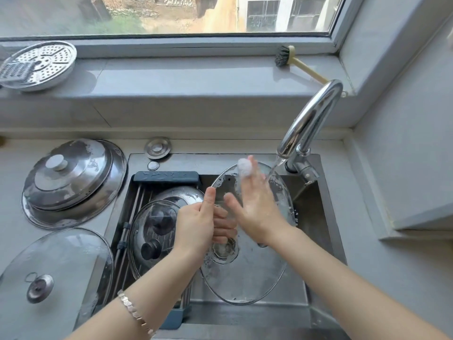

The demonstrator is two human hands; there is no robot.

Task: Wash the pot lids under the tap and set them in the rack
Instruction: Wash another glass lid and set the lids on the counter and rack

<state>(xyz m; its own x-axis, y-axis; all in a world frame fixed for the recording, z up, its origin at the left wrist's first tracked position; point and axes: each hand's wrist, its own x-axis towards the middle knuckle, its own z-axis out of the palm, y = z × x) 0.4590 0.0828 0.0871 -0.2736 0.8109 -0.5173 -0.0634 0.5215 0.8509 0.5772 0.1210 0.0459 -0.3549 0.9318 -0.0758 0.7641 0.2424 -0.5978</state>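
daylit window (171,15) above a grey tiled sill (183,77); grey wall (404,155) at right.

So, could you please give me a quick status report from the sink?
Left hand gripping glass lid; right hand flat on it, foamy. Tap running. Rack already holds lids.

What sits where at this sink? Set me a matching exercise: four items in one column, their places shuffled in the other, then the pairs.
1. steel lid
2. dish brush
3. black-knob glass lid
4. big glass lid

a. on the windowsill
b. held under the running tap
c. on the counter, left of the sink
d. in the rack

Pairs: 1-c, 2-a, 3-d, 4-b
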